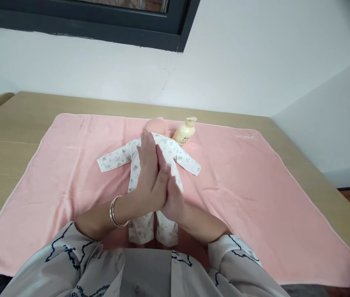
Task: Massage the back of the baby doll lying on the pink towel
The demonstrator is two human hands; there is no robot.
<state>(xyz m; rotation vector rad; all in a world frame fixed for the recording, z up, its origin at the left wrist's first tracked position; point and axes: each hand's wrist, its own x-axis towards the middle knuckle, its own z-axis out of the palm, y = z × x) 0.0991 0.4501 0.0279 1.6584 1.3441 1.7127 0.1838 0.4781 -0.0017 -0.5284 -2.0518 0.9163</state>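
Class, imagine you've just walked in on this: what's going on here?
A person has the left hand and right hand pressed together, palm to palm with fingers up, and no object shows between them. From this view the hands partly hide what looks like a doll in a patterned white suit, laid out with its arms spread on a pink cloth. A pale yellow pump bottle is near its head, with neither hand on it.

Pale grey sleeves (240, 272) bear wandering navy lines (71, 255).
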